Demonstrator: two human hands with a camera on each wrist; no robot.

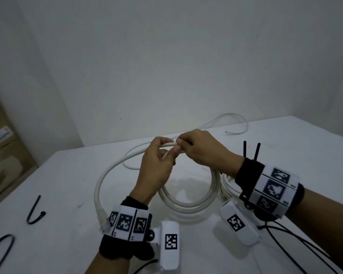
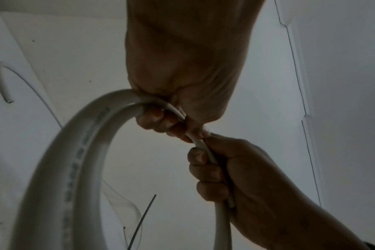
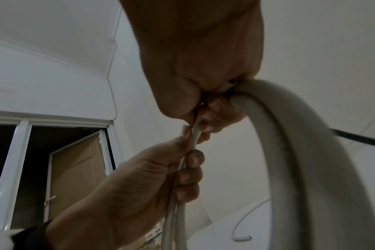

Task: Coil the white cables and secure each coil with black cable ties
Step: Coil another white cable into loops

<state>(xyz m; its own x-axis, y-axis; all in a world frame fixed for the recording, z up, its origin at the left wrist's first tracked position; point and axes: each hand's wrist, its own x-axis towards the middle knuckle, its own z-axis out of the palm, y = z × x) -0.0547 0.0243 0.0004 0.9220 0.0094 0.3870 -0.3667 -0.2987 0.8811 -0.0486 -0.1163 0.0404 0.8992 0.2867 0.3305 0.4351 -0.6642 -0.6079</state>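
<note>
A thick white cable (image 1: 188, 204) hangs in loops above the table, its lower part near the top. My left hand (image 1: 166, 154) grips the top of the loops, fingers curled round them. Right beside it, my right hand (image 1: 178, 145) pinches the same strands, thumb and fingers closed on them. The left wrist view shows the cable (image 2: 79, 152) curving down from my left hand (image 2: 161, 121), with my right hand (image 2: 203, 162) wrapped round it below. One cable end (image 1: 102, 214) with a clear plug droops by my left wrist. Two black cable ties (image 1: 35, 211) lie at the table's left.
Another white cable bundle (image 1: 229, 187) lies under my right wrist, with two black ties (image 1: 251, 151) sticking up behind it. A thin white cable (image 1: 236, 123) arcs at the table's far edge. Cardboard boxes (image 1: 4, 155) stand left of the white table (image 1: 67, 175). Black wires (image 1: 295, 244) trail at lower right.
</note>
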